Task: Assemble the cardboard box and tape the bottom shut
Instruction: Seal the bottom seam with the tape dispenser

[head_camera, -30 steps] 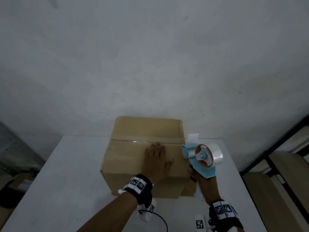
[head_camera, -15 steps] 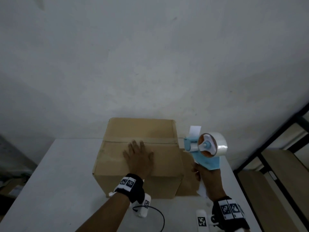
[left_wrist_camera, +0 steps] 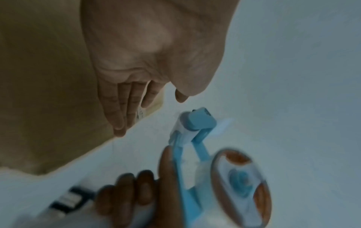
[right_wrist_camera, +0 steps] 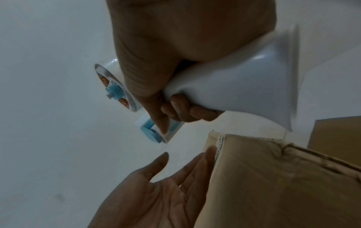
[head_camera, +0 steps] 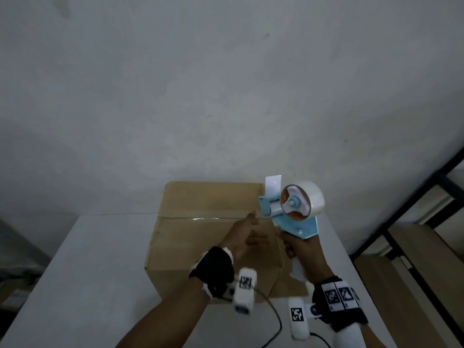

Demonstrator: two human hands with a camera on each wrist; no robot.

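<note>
A brown cardboard box [head_camera: 200, 234] stands on the white table [head_camera: 100, 272], with a strip of clear tape [head_camera: 208, 218] along its top seam. My left hand [head_camera: 244, 233] is open above the box's right part, fingers straight and reaching toward the right end of the seam [left_wrist_camera: 119, 117]. My right hand [head_camera: 298, 249] grips the white handle [right_wrist_camera: 224, 86] of a blue tape dispenser [head_camera: 293, 212], raised just right of the box. A loose white tape end [head_camera: 273, 184] sticks up from the dispenser's front.
A grey wall [head_camera: 226, 96] rises behind the table. A loose cardboard flap [head_camera: 288, 282] lies by the box's right side. Black-framed shelving [head_camera: 401, 222] with wooden boards stands to the right. A black cable [head_camera: 273, 317] trails over the table's near edge.
My left hand lifted off the box top and turned toward the right end of the seam. The right hand raised the dispenser higher. The box sits further left in view.
</note>
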